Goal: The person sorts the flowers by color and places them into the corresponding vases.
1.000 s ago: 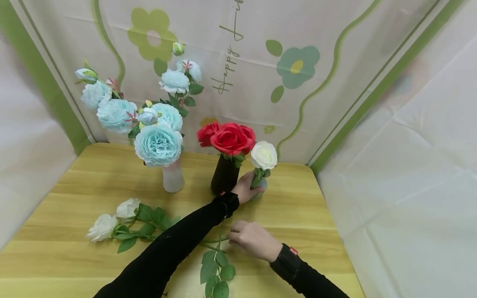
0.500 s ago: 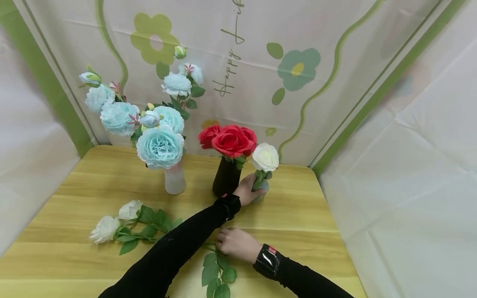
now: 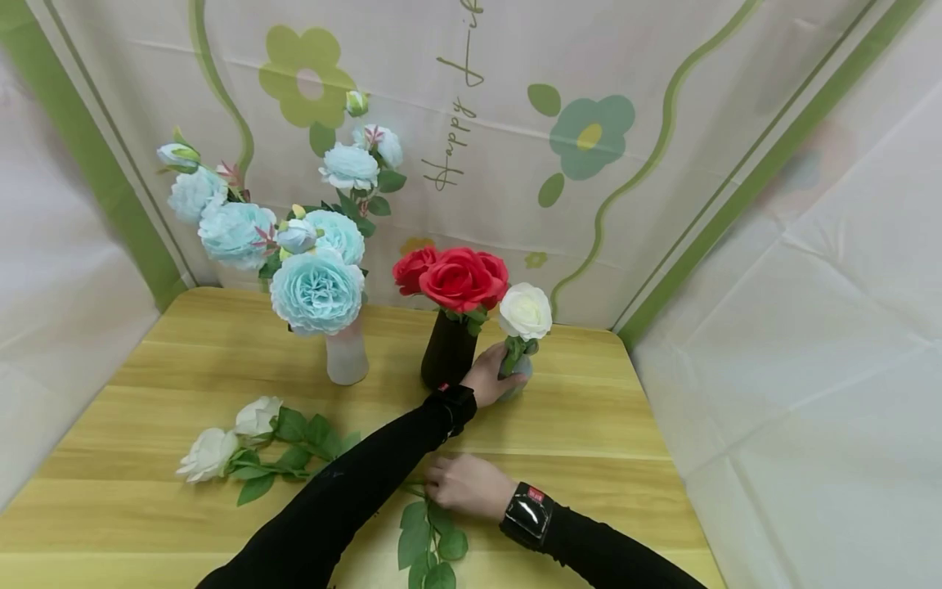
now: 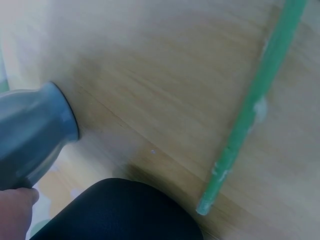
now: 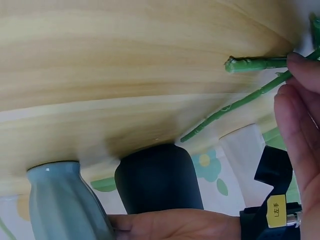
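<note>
My left hand (image 3: pixel 486 376) grips a small blue-grey fluted vase (image 5: pixel 65 200) holding one white rose (image 3: pixel 526 311). My right hand (image 3: pixel 471 487) is low over the table; in the right wrist view its thumb and fingers pinch a thin green flower stem (image 5: pixel 232 106). Beside that lies a thicker cut stem end (image 5: pixel 252 64). Two white roses (image 3: pixel 209 455) lie on the table at left, their stems running behind my left sleeve. Green leaves (image 3: pixel 423 540) spread just below my right hand. Which flower the pinched stem belongs to is hidden.
A dark vase (image 3: pixel 447 352) of red roses (image 3: pixel 459 278) stands immediately left of my left hand. Farther left is a white vase (image 3: pixel 346 356) with tall pale blue flowers (image 3: pixel 318 290). A printed cloth (image 3: pixel 486 213) hangs behind the wooden table (image 3: pixel 589 425).
My right hand has moved left and slightly down onto the stems, then held nearly still. The left hand has stayed on the vase. The head view has shifted slightly.
</note>
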A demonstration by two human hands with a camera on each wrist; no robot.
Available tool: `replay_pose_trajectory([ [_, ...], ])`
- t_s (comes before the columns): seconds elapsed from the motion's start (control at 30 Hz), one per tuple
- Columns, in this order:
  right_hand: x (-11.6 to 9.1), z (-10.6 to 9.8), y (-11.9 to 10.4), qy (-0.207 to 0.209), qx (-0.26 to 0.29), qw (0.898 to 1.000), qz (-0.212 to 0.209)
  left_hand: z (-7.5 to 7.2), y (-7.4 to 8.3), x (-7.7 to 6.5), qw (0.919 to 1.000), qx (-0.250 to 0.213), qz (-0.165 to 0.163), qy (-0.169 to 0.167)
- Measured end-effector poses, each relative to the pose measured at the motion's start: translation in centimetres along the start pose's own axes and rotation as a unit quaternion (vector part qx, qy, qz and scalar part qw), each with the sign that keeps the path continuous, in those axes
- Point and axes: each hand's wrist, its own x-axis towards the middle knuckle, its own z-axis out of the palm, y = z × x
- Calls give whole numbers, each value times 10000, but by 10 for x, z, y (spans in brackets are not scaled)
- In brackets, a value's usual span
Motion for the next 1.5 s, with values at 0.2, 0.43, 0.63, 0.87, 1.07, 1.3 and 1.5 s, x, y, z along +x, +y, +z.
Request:
replay_pose_trajectory([
  [0.2, -1, -2, 2, -29, 31, 10000, 33, 1, 0, 0, 10000, -17, -12, -3],
  [0.43, -6, 6, 1, -71, 13, 10000, 34, 5, -8, 3, 10000, -21, -20, 39],
  [0.63, -15, 6, 2, 550, 277, 9981, 39, 6, -10, 3, 10000, -45, 80, 34],
  [0.87, -26, -7, 9, 957, 364, 9943, 283, 6, -12, 2, 9999, 36, 145, 53],
  [1.07, -33, -30, 16, 914, 542, 9911, 799, 4, -10, 1, 9994, -19, 354, 31],
  [1.3, -39, -58, 20, 475, 424, 9921, 1085, 5, -11, 0, 9993, 64, 363, 1],
  [1.5, -40, -76, 21, 379, 377, 9917, 1170, 4, -13, 0, 9993, -10, 360, 45],
])
